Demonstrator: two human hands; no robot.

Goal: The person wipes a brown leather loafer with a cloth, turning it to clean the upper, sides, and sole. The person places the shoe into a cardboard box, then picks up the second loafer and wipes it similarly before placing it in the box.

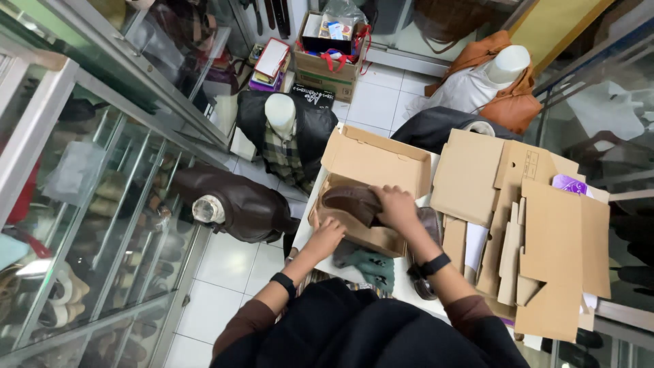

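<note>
Right hand [395, 204] fingers clamp the dark brown leather shoe [351, 202], lying crosswise over the open cardboard shoebox [371, 160]; left hand [325, 235] fingers grip the box's near wall.

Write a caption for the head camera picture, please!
Right hand lowers brown leather shoe into open cardboard box.

The shoe [351, 203] under the right hand [395, 206] was dark brown, and the open box [371, 160] around it plain tan cardboard. Flattened cardboard sheets [555, 252] at the right of the frame were the same tan, with a purple scrap [569, 182] at their upper edge. A grey-green cloth [371, 264] lay below the box. Both wrists wore black bands. The mannequin [286, 129] at upper centre wore a black jacket over a checked shirt; another jacket [238, 201] at left was dark brown. The floor tiles [231, 262] were white.
</note>
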